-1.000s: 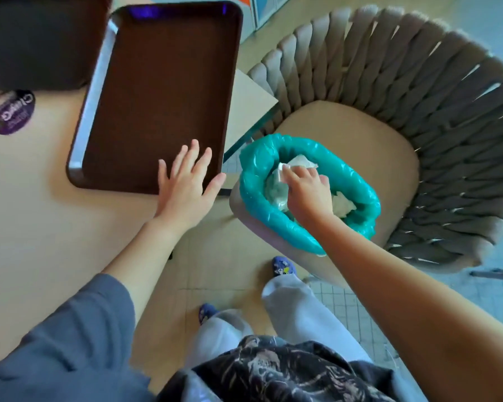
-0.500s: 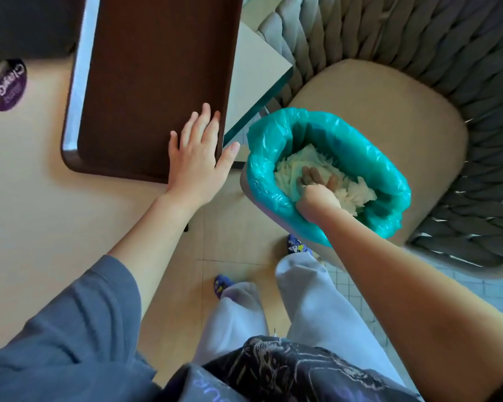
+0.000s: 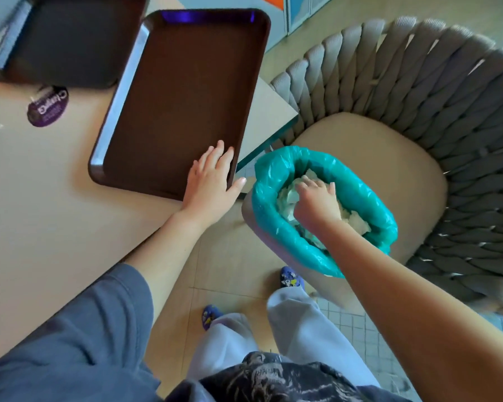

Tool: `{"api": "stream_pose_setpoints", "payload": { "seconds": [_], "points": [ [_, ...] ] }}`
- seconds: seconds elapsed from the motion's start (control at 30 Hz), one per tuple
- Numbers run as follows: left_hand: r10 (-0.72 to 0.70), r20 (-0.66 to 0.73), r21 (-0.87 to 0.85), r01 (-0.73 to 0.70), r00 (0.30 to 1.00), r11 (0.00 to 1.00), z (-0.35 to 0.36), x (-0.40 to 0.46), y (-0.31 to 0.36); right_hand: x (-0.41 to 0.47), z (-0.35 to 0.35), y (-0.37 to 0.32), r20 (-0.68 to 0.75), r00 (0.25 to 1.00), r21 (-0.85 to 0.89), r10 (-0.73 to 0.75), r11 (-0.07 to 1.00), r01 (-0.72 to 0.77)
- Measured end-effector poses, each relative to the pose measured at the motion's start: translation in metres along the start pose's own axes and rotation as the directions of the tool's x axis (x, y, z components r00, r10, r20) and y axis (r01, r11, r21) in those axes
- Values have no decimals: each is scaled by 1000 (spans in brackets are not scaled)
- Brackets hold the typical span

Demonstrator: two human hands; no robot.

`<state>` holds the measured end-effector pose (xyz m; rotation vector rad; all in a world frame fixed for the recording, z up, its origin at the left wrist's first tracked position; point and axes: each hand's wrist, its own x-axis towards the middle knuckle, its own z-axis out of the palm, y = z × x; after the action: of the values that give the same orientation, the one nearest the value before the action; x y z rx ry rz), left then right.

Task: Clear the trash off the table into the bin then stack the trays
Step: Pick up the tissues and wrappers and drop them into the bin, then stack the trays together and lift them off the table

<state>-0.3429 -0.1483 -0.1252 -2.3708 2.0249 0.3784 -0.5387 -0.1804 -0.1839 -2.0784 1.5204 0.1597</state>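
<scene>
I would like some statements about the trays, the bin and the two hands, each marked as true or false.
1. The left hand lies flat on the near right corner of the brown tray. True.
2. The right hand grips the edge of a tray. False: it is inside the bin, on the crumpled white paper.
3. The bin has a teal bag as liner. True.
4. The two trays are already stacked. False: the dark tray lies beside the brown one on the table.
5. The bin stands on the table. False: it stands off the table's edge, in front of the woven chair.
</scene>
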Motion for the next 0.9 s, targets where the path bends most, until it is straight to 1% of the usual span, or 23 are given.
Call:
{"api": "stream_pose_setpoints", "payload": {
  "seconds": [0.07,0.13,0.2,0.27,0.33,0.37,0.43,0.47,0.57,0.73,0.9],
  "points": [
    [10,-35,-44,-11,999,999,-4,-7,0,2,-18,-12,-155,988,13,-26,1000,28],
    [-14,-80,-99,6,997,995,-9,-11,-2,4,-35,-28,-258,965,79,-43,995,66],
    [-112,-134,-188,86,985,978,-14,-14,-8,9,-51,-45,-321,945,153,-58,982,112],
    [-245,-199,-278,185,949,943,-20,-17,-19,17,-65,-62,-349,935,210,-60,968,140],
    [-363,-257,-303,282,896,910,-25,-22,-31,27,-78,-79,-348,937,299,-31,944,142],
    [-414,-263,-306,332,871,892,-27,-25,-37,32,-82,-88,-331,944,356,-5,925,130],
    [-493,-243,-330,407,835,852,-28,-28,-49,41,-88,-105,-264,964,442,23,892,100],
    [-510,-231,-348,419,829,839,-28,-29,-55,44,-89,-114,-232,972,459,20,884,92],
    [-487,-232,-371,387,842,844,-22,-31,-71,49,-92,-131,-192,981,464,29,883,65],
    [-508,-209,-448,380,836,809,-17,-34,-88,50,-81,-146,-144,985,351,100,935,-43],
    [-500,-186,-502,356,846,788,-24,-33,-105,43,-72,-163,-136,983,322,120,944,-70]
  ]
}}
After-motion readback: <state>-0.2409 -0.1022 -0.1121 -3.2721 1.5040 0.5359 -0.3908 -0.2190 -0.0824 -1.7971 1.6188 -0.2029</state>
